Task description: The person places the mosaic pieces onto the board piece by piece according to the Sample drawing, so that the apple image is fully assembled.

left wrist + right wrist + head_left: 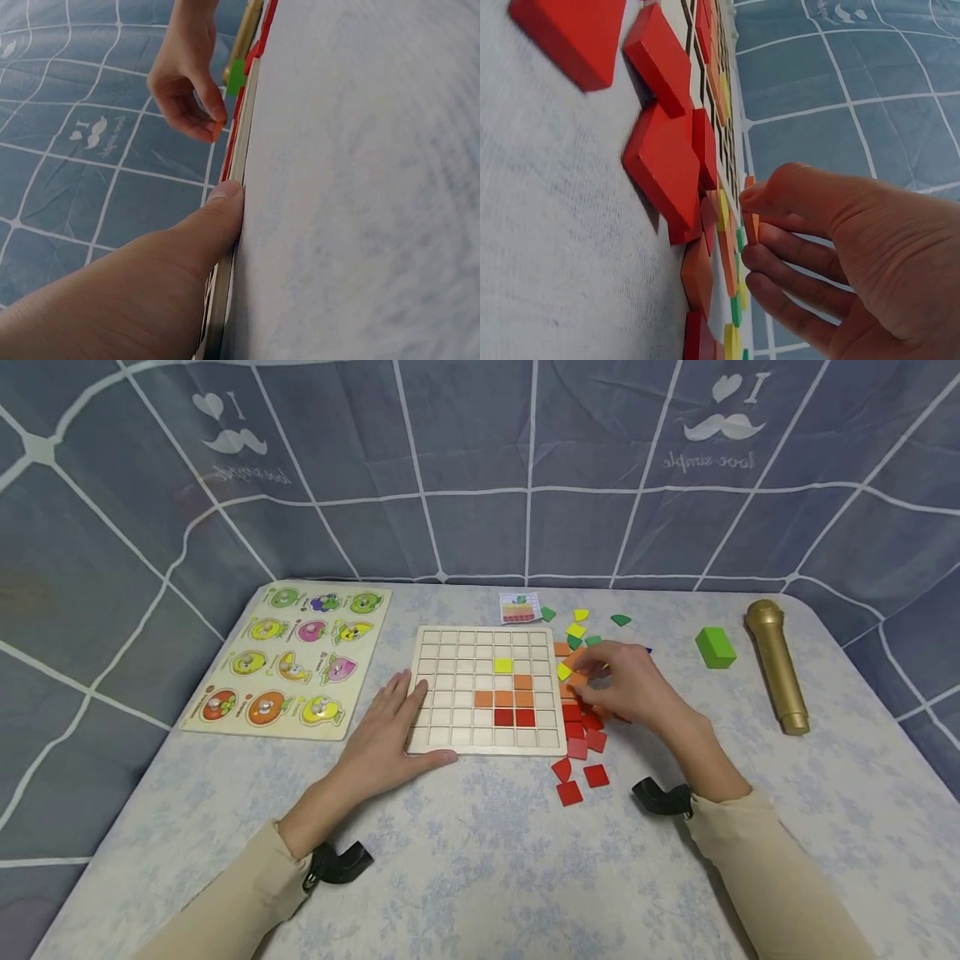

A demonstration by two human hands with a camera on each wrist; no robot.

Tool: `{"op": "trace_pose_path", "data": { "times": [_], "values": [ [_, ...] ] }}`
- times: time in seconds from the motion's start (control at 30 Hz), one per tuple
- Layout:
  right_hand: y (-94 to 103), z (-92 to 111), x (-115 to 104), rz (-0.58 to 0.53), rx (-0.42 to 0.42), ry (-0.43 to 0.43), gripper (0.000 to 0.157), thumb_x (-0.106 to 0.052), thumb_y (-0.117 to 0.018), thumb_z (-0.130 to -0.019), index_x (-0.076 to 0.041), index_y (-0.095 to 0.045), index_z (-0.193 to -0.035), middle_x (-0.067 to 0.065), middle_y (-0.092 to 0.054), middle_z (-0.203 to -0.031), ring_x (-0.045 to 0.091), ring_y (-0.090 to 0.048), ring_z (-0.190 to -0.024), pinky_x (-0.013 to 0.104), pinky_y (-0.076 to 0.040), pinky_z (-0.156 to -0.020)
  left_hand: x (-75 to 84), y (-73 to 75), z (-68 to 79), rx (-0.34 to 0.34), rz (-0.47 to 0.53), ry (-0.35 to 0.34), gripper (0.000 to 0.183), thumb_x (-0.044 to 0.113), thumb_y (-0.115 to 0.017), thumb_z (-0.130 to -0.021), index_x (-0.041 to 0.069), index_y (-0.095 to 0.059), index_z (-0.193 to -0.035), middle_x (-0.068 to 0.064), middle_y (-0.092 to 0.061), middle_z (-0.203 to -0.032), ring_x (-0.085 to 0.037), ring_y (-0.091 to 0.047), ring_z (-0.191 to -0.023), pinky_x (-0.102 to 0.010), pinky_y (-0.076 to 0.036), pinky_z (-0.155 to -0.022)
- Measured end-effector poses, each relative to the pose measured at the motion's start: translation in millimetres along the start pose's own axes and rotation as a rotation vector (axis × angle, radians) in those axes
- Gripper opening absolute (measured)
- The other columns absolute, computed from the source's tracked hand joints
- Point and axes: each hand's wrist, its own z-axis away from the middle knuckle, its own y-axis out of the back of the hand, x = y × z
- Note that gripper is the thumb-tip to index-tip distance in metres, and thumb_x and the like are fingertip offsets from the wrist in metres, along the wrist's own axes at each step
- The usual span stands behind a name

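A wooden grid board [487, 751] lies flat on the table, with one yellow, two red and several orange squares set in its cells. My left hand [382, 731] rests at its left side, fingers straight along the edge and thumb against the front left corner. Right of the board, my right hand [628, 687] pinches an orange square tile [751, 217] between thumb and fingertips, raised above a loose pile. That pile holds red tiles [576, 748], orange ones, yellow ones [576, 630] and green pieces [620, 620]; the hand hides part of it in the head view.
A small picture card [520, 607] touches the board's back edge. On the left lies a fruit puzzle board [300, 643]. Far right are a green block [716, 647] and a gold microphone-shaped object [777, 668]. A grey-blue checked curtain [480, 460] hangs behind the table.
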Motion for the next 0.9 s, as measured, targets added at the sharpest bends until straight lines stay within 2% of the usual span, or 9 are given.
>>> {"op": "trace_pose_path", "data": {
  "times": [0.33,0.6,0.77,0.9],
  "values": [
    [-7.1,-5,-12,-0.009,-0.008,0.04,0.027,-0.01,-0.082,-0.087,-0.004,-0.077,-0.113,0.01,-0.075,-0.105,0.027,-0.07,-0.097,0.046,-0.061,-0.089,0.6,0.9,-0.4,-0.006,-0.002,0.004,0.114,0.062,-0.078,-0.086,0.005,-0.023,-0.168,-0.02,-0.009,-0.177,-0.036,-0.004,-0.165,-0.056,-0.012,-0.133],
    [-22.2,-29,-42,-0.028,-0.043,0.13,0.025,-0.008,-0.081,-0.086,-0.005,-0.077,-0.111,0.007,-0.074,-0.102,0.024,-0.066,-0.093,0.039,-0.057,-0.084,-0.3,4.5,-1.1,0.006,-0.006,0.001,0.115,0.061,-0.08,-0.086,0.004,-0.024,-0.168,-0.021,-0.009,-0.177,-0.037,-0.005,-0.165,-0.056,-0.011,-0.133],
    [-36.6,-41,-54,-0.052,-0.067,0.144,0.018,-0.009,-0.081,-0.089,-0.007,-0.079,-0.107,0.005,-0.076,-0.099,0.023,-0.067,-0.092,0.038,-0.058,-0.085,-1.1,2.7,-1.3,-0.003,-0.003,0.001,0.114,0.062,-0.079,-0.086,0.004,-0.023,-0.168,-0.02,-0.009,-0.177,-0.036,-0.005,-0.165,-0.055,-0.011,-0.133],
    [-46.1,-42,-57,-0.066,-0.041,0.144,0.011,-0.013,-0.084,-0.091,-0.008,-0.082,-0.101,0.004,-0.078,-0.095,0.02,-0.071,-0.088,0.037,-0.061,-0.084,-1.0,0.5,-1.1,-0.007,-0.004,0.002,0.114,0.062,-0.078,-0.086,0.004,-0.023,-0.168,-0.02,-0.009,-0.177,-0.036,-0.005,-0.165,-0.055,-0.012,-0.133]
  ]
}}
